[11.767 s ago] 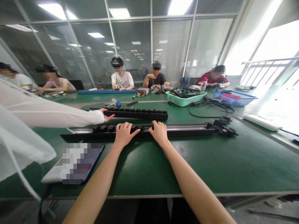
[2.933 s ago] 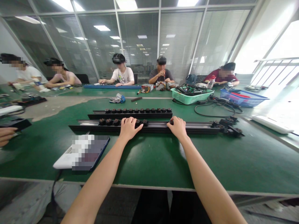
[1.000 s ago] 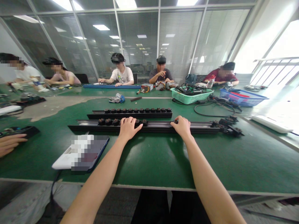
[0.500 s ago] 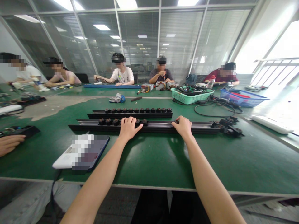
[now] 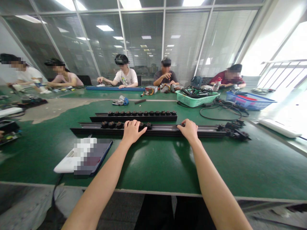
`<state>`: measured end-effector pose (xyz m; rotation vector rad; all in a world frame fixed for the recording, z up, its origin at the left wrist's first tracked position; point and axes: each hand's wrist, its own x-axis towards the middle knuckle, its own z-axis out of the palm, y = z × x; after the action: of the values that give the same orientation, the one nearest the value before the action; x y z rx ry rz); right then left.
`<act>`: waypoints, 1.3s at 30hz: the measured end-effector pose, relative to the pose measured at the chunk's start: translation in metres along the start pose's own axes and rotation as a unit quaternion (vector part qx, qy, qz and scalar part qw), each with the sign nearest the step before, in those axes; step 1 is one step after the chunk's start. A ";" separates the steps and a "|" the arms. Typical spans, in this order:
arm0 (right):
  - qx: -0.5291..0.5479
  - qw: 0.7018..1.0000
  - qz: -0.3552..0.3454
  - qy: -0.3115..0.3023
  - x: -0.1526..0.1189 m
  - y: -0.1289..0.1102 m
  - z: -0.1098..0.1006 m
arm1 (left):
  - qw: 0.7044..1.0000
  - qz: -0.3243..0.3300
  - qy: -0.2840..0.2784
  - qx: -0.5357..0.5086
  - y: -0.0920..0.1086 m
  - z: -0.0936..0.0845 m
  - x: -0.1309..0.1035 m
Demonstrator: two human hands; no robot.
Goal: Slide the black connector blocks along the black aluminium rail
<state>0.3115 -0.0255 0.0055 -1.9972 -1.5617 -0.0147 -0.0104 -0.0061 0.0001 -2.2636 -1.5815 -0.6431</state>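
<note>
In front of me a long black metal rail (image 5: pixel 163 130) lies across the table, its inner channel silvery. Several small round black units (image 5: pixel 111 124) with brownish tops sit in the channel on its left half. My left hand (image 5: pixel 131 131) lies over this row, fingers curled over the rail and thumb stretched to the right. Farther right, my right hand (image 5: pixel 189 129) pinches a small black piece (image 5: pixel 182 125) at the channel, mostly hidden by the fingers. Behind lies a second black rail (image 5: pixel 134 118), filled with a row of similar units.
More black units (image 5: pixel 236 134) lie at the rail's right end. A phone-like dark slab (image 5: pixel 102 159) and a white device (image 5: pixel 66 163) lie near left. Beyond are a glove (image 5: pixel 120 101), a green basket (image 5: pixel 198 101) of cables and a blue basket (image 5: pixel 250 101). Several people sit opposite.
My right hand has shifted very slightly to the right along the rail. My left hand stays put. At the far left, another person's hand and the black object by it have moved left.
</note>
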 end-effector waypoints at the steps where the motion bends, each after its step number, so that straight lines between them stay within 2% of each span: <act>1: 0.001 1.000 0.001 -0.001 0.000 0.000 0.000 | 1.000 0.001 0.000 0.001 0.000 0.000 0.000; 39: 0.026 0.999 0.037 0.009 0.003 0.008 0.000 | 1.000 0.005 0.008 0.002 -0.002 0.003 0.000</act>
<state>0.3199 -0.0238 0.0031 -2.0070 -1.4627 0.0368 -0.0114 -0.0039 -0.0023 -2.2559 -1.5626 -0.6517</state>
